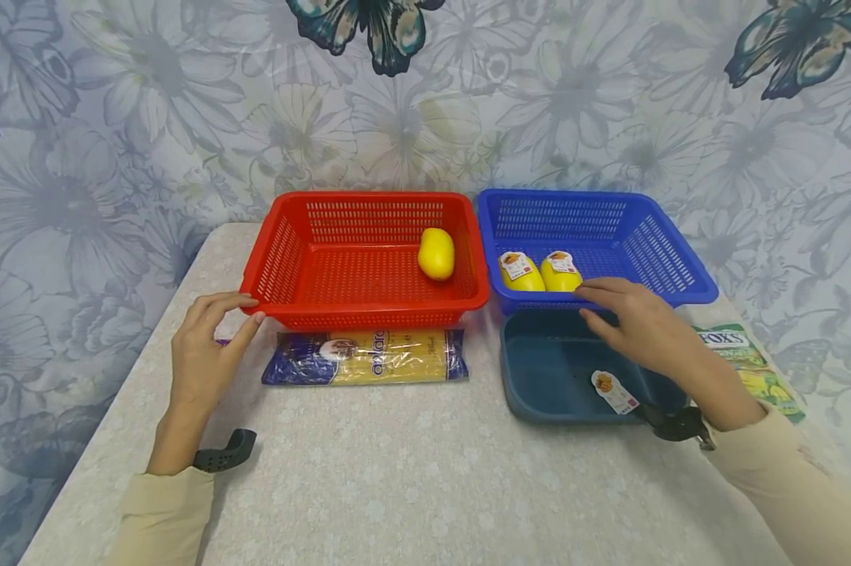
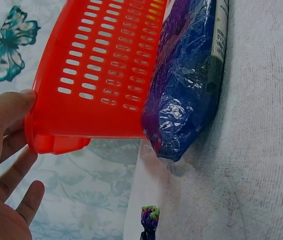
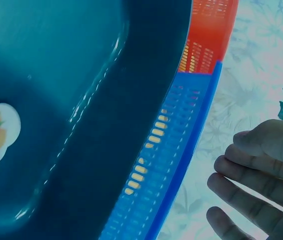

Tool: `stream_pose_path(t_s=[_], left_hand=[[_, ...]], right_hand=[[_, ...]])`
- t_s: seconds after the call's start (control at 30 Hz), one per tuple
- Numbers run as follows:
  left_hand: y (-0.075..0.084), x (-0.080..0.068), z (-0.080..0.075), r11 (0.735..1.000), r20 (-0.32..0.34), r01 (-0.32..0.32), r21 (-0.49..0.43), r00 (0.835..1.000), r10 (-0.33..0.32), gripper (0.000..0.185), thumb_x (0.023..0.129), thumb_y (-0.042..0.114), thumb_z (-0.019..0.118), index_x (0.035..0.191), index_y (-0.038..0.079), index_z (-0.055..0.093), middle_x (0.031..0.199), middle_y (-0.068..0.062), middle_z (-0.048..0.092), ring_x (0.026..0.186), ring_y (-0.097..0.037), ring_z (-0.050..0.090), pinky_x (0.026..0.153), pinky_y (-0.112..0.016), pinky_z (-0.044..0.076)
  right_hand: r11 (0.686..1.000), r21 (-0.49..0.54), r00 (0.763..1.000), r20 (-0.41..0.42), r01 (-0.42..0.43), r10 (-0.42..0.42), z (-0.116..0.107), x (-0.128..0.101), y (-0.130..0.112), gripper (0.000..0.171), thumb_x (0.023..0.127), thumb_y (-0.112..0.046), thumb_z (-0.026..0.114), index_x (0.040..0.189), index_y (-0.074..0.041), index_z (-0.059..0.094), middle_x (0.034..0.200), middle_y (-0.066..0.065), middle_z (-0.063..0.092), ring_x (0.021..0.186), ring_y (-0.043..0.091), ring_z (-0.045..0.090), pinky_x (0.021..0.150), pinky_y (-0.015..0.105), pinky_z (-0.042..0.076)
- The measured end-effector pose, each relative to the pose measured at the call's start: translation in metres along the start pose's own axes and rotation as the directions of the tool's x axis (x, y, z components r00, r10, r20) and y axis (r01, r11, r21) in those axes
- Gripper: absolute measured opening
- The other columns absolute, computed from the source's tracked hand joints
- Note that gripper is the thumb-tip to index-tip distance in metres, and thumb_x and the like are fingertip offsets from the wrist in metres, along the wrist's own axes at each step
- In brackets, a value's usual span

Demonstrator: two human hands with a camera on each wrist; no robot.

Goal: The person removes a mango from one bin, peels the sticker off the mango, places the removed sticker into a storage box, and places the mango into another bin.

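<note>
A red basket [image 1: 291, 318] holds one yellow lemon-shaped bottle [image 1: 436, 253]. My left hand [image 1: 206, 346] is at its front left corner, fingers relaxed, thumb touching the rim [image 2: 36, 135]. A blue basket [image 1: 687, 287] holds two yellow bottles with labels [image 1: 521, 273] [image 1: 561, 271]. My right hand [image 1: 641, 322] hovers open over that basket's front rim [image 3: 181, 165] and over the dark teal tray [image 1: 539, 369], holding nothing. A pasta packet [image 1: 365, 358] lies in front of the red basket, its blue end [image 2: 181, 95] seen in the left wrist view.
A round sticker [image 1: 613, 391] lies in the teal tray [image 3: 56, 75]. A green FOX'S bag [image 1: 747, 365] lies at the table's right edge. A small purple wrapped sweet [image 2: 149, 217] lies near my left hand. Floral wall behind the baskets.
</note>
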State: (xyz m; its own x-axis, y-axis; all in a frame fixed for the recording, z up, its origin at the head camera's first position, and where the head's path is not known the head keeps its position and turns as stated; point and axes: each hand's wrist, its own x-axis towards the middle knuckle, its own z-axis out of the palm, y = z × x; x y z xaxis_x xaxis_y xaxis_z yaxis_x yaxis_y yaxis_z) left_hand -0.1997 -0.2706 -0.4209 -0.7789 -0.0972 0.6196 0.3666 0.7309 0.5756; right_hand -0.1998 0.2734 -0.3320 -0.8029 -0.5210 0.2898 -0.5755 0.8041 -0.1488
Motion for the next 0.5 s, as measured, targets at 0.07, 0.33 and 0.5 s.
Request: stream_pose_path(t_s=[0.07,0.33,0.5], left_hand=[[-0.001,0.0,0.001,1.0,0.0,-0.004,0.0,1.0,0.004,0.031,0.083,0.008,0.082,0.113,0.005,0.073,0.121,-0.012,0.065,0.118,-0.033,0.057,0.105,-0.052,0.043],[-0.004,0.001,0.002,1.0,0.006,-0.007,0.012,1.0,0.007,0.031,0.085,0.009,0.081,0.114,0.005,0.072,0.122,-0.013,0.063,0.118,-0.033,0.057,0.107,-0.041,0.042],[-0.002,0.0,0.002,1.0,0.007,0.001,0.006,1.0,-0.001,0.031,0.085,0.009,0.08,0.115,0.004,0.072,0.122,-0.013,0.064,0.118,-0.033,0.057,0.108,-0.039,0.041]], right_hand=[[1.0,-0.01,1.0,-0.015,0.003,-0.004,-0.001,-0.004,0.003,0.032,0.091,-0.006,0.071,0.121,0.001,0.069,0.122,0.021,0.065,0.113,0.04,0.06,0.093,0.059,0.049],[0.999,-0.027,0.999,0.002,-0.046,0.046,-0.004,-0.014,0.014,0.032,0.091,-0.006,0.07,0.122,0.003,0.068,0.123,0.022,0.065,0.114,0.041,0.06,0.094,0.06,0.048],[0.997,-0.041,0.998,0.004,-0.065,0.065,-0.007,-0.019,0.022,0.032,0.091,-0.006,0.07,0.121,0.004,0.068,0.122,0.023,0.065,0.115,0.042,0.059,0.096,0.061,0.046]])
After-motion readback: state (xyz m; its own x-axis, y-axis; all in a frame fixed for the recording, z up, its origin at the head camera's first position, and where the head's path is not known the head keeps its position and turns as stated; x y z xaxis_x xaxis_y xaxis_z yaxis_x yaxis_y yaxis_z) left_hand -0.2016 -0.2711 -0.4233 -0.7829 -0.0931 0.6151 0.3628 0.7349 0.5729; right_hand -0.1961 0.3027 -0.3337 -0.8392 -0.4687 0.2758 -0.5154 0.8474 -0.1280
